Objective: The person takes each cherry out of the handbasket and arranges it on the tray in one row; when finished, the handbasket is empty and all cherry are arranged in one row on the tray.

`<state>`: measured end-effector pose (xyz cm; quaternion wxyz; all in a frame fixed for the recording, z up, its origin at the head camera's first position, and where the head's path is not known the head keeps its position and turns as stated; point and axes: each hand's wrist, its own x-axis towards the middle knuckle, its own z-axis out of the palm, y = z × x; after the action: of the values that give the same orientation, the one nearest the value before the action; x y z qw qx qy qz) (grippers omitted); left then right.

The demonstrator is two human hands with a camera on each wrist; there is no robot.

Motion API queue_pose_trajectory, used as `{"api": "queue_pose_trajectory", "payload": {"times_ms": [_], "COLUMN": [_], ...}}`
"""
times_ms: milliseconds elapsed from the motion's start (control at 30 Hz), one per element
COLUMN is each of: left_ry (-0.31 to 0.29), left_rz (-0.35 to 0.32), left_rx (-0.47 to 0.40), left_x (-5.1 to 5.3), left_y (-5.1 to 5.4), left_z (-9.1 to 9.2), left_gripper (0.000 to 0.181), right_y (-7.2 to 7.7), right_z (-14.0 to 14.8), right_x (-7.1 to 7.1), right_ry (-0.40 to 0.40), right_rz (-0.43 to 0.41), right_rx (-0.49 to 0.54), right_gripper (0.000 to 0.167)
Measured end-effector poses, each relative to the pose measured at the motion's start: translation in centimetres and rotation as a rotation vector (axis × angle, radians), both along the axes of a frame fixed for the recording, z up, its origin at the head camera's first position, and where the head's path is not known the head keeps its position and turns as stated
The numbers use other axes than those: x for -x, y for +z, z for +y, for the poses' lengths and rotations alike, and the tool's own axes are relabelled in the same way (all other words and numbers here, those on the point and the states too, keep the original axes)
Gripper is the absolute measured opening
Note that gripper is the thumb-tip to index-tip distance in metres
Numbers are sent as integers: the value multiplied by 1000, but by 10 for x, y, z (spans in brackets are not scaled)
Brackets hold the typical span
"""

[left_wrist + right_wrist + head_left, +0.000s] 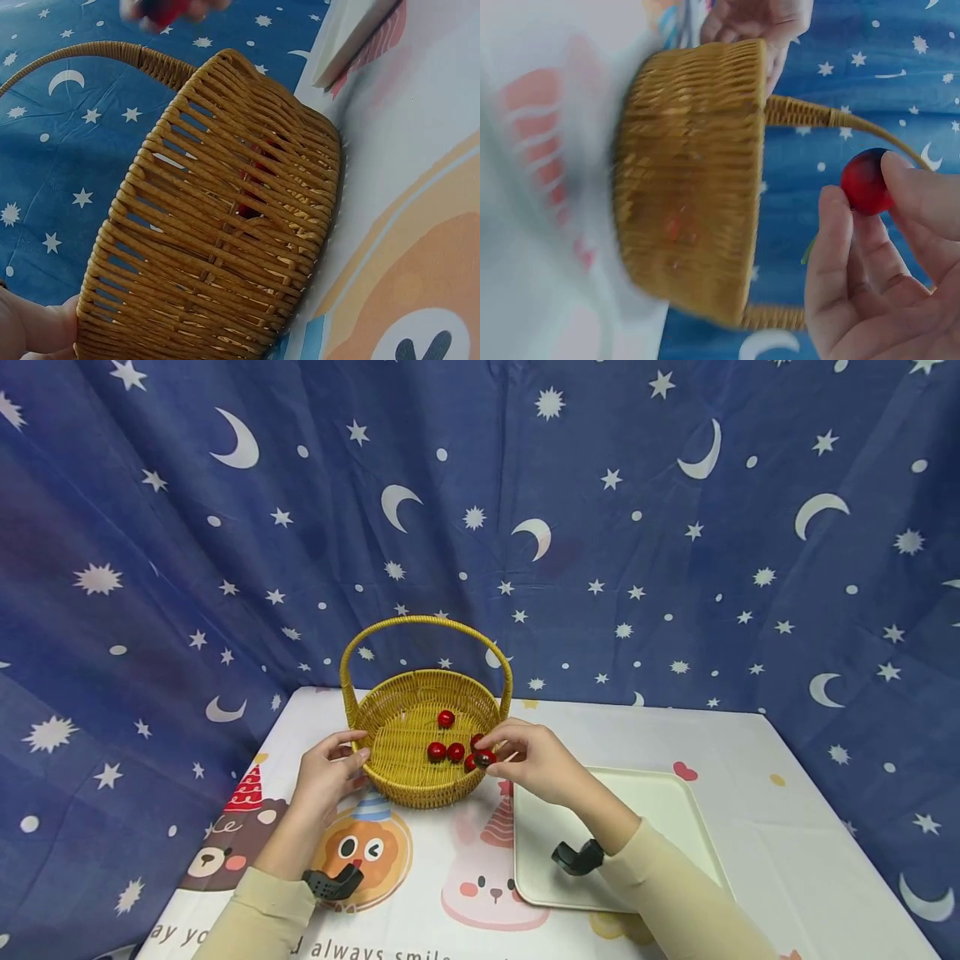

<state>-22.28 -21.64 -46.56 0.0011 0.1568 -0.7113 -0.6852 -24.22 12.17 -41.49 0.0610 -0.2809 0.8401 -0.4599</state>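
A yellow wicker basket with a tall arched handle stands on the table, several glossy red cherries lying inside it. My left hand holds the basket's left rim between thumb and fingers. Over the right rim, my right hand pinches one dark red cherry between thumb and fingertips. A bit of green stem shows by those fingers in the right wrist view. Through the wicker wall, the left wrist view gives glimpses of red fruit.
A cream rectangular tray lies right of the basket, partly under my right forearm. The white tablecloth carries printed cartoon animals and lettering. Behind the table hangs a blue curtain with white moons and stars.
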Motion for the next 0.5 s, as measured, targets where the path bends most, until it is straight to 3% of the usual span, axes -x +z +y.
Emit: {"api": "queue_pose_trajectory", "payload": {"times_ms": [267,500], "left_ry": [-2,-1], "left_rz": [-7,-11], "left_rx": [-5,1], "left_x": [-1,0], "left_y": [0,0], "left_z": [-1,0], "left_gripper": [46,45], "right_y": [-30,-60], "right_z": [56,69], "right_x": [-15,-11], "right_ry": [-42,-69], "right_rz": [13,-20], "right_rx": [-104,-217], "right_gripper": [31,34]}}
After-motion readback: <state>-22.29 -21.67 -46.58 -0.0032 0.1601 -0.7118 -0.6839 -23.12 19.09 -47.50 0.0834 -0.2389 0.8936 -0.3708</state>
